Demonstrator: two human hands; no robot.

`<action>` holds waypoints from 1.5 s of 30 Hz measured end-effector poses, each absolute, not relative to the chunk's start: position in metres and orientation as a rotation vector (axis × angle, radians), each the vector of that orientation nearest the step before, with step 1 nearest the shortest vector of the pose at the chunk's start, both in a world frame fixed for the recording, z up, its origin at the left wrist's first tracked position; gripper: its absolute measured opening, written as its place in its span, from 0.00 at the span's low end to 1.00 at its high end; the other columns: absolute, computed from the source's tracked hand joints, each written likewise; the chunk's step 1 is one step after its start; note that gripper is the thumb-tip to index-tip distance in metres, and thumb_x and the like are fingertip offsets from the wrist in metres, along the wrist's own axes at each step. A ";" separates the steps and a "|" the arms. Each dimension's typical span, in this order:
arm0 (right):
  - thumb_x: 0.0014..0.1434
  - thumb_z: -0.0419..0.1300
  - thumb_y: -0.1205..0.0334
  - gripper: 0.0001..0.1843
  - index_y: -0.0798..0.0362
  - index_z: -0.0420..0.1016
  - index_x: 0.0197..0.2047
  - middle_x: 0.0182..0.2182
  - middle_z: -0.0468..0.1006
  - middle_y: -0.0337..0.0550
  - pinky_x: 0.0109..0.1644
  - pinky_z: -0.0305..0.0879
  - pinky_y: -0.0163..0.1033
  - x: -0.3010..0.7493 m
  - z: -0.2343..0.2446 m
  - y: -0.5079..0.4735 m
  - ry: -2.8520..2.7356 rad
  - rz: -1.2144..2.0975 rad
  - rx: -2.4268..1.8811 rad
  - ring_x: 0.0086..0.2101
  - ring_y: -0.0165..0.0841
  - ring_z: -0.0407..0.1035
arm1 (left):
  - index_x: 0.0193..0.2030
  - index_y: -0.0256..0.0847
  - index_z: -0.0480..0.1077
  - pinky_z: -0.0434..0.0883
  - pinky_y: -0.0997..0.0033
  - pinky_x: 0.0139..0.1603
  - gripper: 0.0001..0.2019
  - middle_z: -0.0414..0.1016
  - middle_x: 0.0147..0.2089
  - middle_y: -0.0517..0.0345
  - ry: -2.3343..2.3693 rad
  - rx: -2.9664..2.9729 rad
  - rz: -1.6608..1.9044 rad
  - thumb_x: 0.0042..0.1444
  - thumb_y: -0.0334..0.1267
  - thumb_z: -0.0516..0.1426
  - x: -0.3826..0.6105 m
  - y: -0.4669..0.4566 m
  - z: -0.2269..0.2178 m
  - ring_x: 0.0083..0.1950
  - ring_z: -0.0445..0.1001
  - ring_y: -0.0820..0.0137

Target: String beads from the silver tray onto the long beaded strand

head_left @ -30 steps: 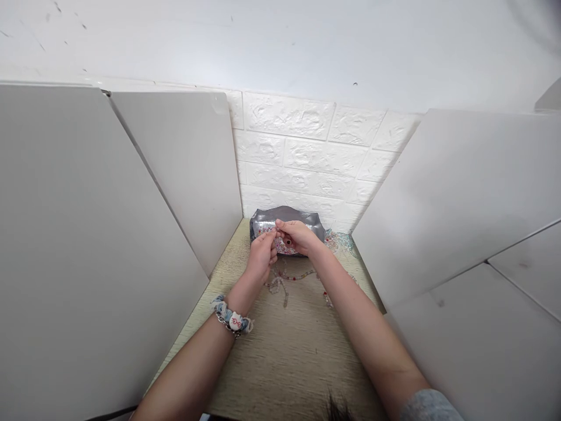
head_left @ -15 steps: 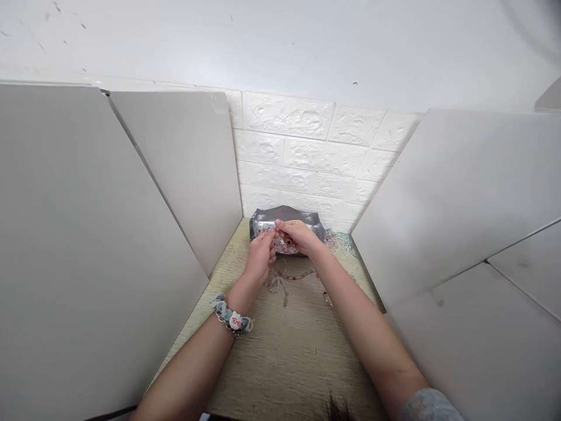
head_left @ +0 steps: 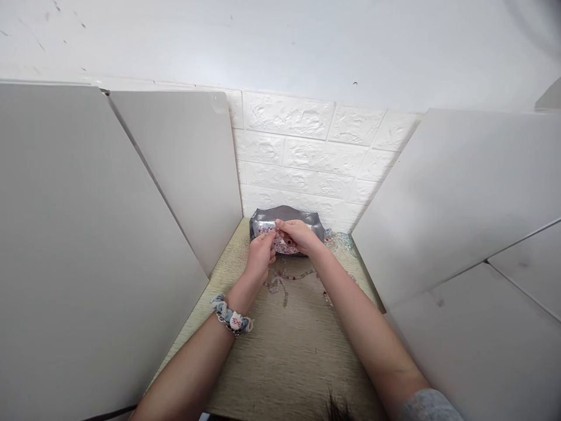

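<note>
The counter (head_left: 284, 351) looks like pale, matt wood grain, and the bag (head_left: 284, 217) on it is glossy, crinkled silver plastic. Strung beads (head_left: 287, 279) look glassy; the partition panels (head_left: 87, 245) are smooth and matt, the wall tiles (head_left: 307, 158) rough and embossed.

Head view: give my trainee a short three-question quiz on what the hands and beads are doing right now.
1. True or false: both hands meet at the fingertips in front of the grey tray.
2. Which wrist carries the scrunchie bracelet? A) left B) right C) neither
3. What lies on the table just below the hands?

Key:
1. True: the left hand and right hand pinch something tiny together, too small to identify.
2. A.
3. A loose bead strand with pale and red beads.
</note>
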State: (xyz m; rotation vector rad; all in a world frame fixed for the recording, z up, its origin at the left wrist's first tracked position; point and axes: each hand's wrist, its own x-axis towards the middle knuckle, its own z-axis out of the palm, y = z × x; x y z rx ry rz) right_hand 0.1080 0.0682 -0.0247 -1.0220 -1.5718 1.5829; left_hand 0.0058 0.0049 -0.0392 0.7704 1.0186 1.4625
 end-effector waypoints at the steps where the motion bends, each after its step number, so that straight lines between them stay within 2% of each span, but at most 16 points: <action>1: 0.42 0.57 0.41 0.24 0.57 0.64 0.20 0.15 0.60 0.35 0.16 0.39 0.31 0.108 -0.024 0.068 -1.573 1.581 -1.025 0.14 0.20 0.48 | 0.24 0.37 0.60 0.41 0.81 0.12 0.14 0.44 0.15 0.72 1.024 0.774 1.462 0.44 0.45 0.57 0.006 0.005 -0.039 0.13 0.43 0.84; 23: 0.45 0.56 0.43 0.23 0.59 0.66 0.21 0.15 0.58 0.34 0.17 0.41 0.30 0.108 -0.027 0.069 -1.633 1.577 -1.011 0.15 0.20 0.48 | 0.25 0.37 0.61 0.41 0.82 0.13 0.11 0.44 0.15 0.71 1.070 0.798 1.442 0.47 0.44 0.54 0.006 0.004 -0.038 0.14 0.42 0.84; 45: 0.44 0.56 0.41 0.24 0.58 0.65 0.22 0.15 0.56 0.33 0.17 0.40 0.30 0.108 -0.025 0.067 -1.618 1.571 -1.045 0.15 0.20 0.48 | 0.24 0.37 0.61 0.41 0.81 0.13 0.12 0.44 0.15 0.71 1.043 0.750 1.490 0.45 0.44 0.56 0.006 0.004 -0.036 0.13 0.42 0.84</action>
